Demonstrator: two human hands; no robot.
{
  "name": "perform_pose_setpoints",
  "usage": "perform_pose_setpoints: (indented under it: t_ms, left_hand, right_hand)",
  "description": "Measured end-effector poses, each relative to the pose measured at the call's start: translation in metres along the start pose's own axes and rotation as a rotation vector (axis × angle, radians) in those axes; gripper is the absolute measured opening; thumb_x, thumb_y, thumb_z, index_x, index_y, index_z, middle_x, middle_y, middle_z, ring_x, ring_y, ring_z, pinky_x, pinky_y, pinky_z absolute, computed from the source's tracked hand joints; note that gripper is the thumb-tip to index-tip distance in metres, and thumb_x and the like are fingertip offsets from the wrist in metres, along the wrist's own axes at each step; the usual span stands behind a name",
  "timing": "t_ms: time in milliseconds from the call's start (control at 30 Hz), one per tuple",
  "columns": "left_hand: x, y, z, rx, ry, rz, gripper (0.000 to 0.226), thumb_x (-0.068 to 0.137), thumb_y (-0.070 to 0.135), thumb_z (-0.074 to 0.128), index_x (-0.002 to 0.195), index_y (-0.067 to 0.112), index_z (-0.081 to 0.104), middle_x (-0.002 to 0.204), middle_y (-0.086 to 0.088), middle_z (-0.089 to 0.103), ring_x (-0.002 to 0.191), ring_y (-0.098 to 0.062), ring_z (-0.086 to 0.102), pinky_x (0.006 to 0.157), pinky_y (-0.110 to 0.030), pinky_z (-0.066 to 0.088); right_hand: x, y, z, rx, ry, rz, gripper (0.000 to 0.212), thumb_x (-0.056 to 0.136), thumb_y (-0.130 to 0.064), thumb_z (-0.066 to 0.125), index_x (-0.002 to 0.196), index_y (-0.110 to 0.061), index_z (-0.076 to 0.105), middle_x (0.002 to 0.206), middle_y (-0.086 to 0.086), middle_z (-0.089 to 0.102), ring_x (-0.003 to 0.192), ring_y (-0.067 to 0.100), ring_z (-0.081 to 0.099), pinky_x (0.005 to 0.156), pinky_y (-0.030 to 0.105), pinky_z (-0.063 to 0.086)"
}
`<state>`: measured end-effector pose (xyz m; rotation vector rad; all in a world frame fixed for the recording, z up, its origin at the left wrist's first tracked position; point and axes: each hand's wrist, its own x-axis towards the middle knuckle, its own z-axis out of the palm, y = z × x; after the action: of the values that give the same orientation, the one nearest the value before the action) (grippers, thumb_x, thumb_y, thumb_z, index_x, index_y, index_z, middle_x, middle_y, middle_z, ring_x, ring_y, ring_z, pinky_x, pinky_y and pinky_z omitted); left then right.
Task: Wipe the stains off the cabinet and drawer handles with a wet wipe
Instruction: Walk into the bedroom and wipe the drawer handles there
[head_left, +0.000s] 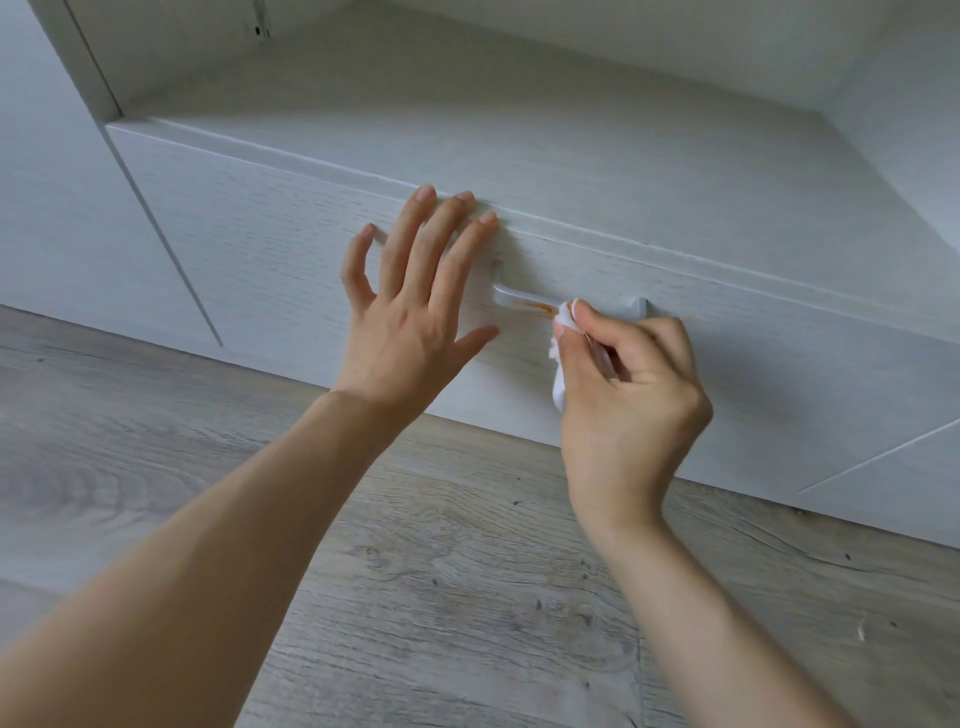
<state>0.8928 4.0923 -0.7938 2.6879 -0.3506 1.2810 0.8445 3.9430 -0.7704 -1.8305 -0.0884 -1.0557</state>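
Our left hand lies open, fingers spread wide, flat against the white drawer front just left of the drawer handle. The handle, a pale bar, carries an orange stain near its middle. Right of the stain, our right hand pinches a bunched white wet wipe and presses it against the handle. Below the handle lies the grey wood-grain floor.
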Motion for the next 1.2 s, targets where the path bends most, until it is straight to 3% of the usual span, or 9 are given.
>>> perform_pose_setpoints:
  t_ms: [200, 300, 400, 500, 633, 733, 933, 1100, 1200]
  left_hand:
    - [0.0, -0.001, -0.001, 0.002, -0.008, 0.006, 0.092, 0.072, 0.039, 0.08, 0.142, 0.014, 0.024, 0.148, -0.011, 0.037, 0.14, -0.025, 0.018, 0.107, -0.057, 0.022]
    - [0.0, 0.001, -0.001, -0.006, -0.01, -0.005, 0.093, 0.071, 0.038, 0.08, 0.142, 0.014, 0.024, 0.148, -0.011, 0.037, 0.14, -0.025, 0.018, 0.107, -0.057, 0.022]
    - [0.0, 0.0, -0.001, -0.008, -0.011, 0.001, 0.094, 0.072, 0.038, 0.08, 0.143, 0.015, 0.023, 0.149, -0.011, 0.036, 0.14, -0.025, 0.018, 0.107, -0.056, 0.021]
    - [0.0, 0.0, 0.0, -0.012, -0.006, -0.003, 0.095, 0.072, 0.038, 0.081, 0.143, 0.015, 0.022, 0.149, -0.011, 0.036, 0.14, -0.025, 0.017, 0.107, -0.057, 0.02]
    - [-0.001, 0.0, 0.001, -0.004, -0.003, -0.001, 0.095, 0.072, 0.04, 0.079, 0.143, 0.015, 0.022, 0.149, -0.011, 0.036, 0.14, -0.025, 0.017, 0.107, -0.057, 0.021]
    - [0.0, -0.001, 0.002, -0.001, 0.004, 0.001, 0.094, 0.072, 0.041, 0.079, 0.143, 0.016, 0.022, 0.149, -0.01, 0.036, 0.14, -0.024, 0.017, 0.107, -0.056, 0.021]
    - [0.0, -0.002, 0.004, 0.014, 0.018, 0.01, 0.093, 0.073, 0.046, 0.076, 0.144, 0.016, 0.022, 0.149, -0.009, 0.036, 0.14, -0.024, 0.017, 0.106, -0.056, 0.022]
    - [-0.001, -0.004, 0.005, 0.014, 0.027, 0.002, 0.092, 0.073, 0.046, 0.076, 0.143, 0.017, 0.023, 0.149, -0.008, 0.037, 0.14, -0.023, 0.018, 0.106, -0.056, 0.023]
    - [-0.001, -0.003, 0.004, 0.005, 0.019, 0.003, 0.092, 0.073, 0.045, 0.075, 0.143, 0.016, 0.023, 0.149, -0.009, 0.037, 0.14, -0.023, 0.018, 0.106, -0.056, 0.024]
  right_hand:
    - [-0.002, 0.0, 0.0, 0.011, 0.01, 0.006, 0.012, 0.077, -0.003, 0.074, 0.089, -0.002, 0.074, 0.077, -0.005, 0.058, 0.067, -0.012, 0.056, 0.069, 0.008, 0.044]
    - [-0.001, 0.0, -0.005, 0.025, -0.027, -0.021, 0.012, 0.079, -0.003, 0.073, 0.091, -0.003, 0.073, 0.081, -0.003, 0.059, 0.067, -0.003, 0.059, 0.068, 0.015, 0.047]
    - [0.004, 0.009, -0.024, -0.073, -0.062, -0.225, 0.012, 0.083, -0.002, 0.071, 0.095, -0.003, 0.072, 0.087, 0.002, 0.06, 0.075, 0.009, 0.06, 0.073, 0.02, 0.05]
    - [0.011, 0.018, -0.031, -0.218, -0.163, -0.472, 0.014, 0.083, 0.007, 0.068, 0.094, -0.001, 0.073, 0.089, 0.01, 0.067, 0.081, 0.02, 0.059, 0.083, 0.014, 0.044]
    - [0.019, 0.024, -0.019, -0.256, -0.185, -0.597, 0.011, 0.083, 0.005, 0.068, 0.088, -0.002, 0.075, 0.084, 0.009, 0.07, 0.08, 0.022, 0.053, 0.083, 0.016, 0.043]
    - [0.024, 0.029, -0.021, -0.228, -0.195, -0.612, 0.011, 0.082, 0.005, 0.07, 0.087, -0.003, 0.075, 0.083, 0.007, 0.07, 0.078, 0.022, 0.053, 0.079, 0.024, 0.045]
    - [0.031, 0.025, -0.012, -0.173, -0.249, -0.67, 0.007, 0.084, 0.001, 0.069, 0.088, -0.002, 0.075, 0.081, 0.008, 0.07, 0.075, 0.021, 0.054, 0.077, 0.018, 0.042]
    - [0.031, 0.02, -0.011, -0.22, -0.212, -0.626, 0.004, 0.084, -0.011, 0.072, 0.085, -0.012, 0.076, 0.08, 0.0, 0.071, 0.073, 0.022, 0.056, 0.067, 0.036, 0.044]
    - [0.028, 0.011, -0.003, -0.17, -0.223, -0.534, 0.006, 0.084, -0.015, 0.072, 0.088, -0.011, 0.075, 0.079, 0.002, 0.071, 0.072, 0.024, 0.06, 0.068, 0.039, 0.043]
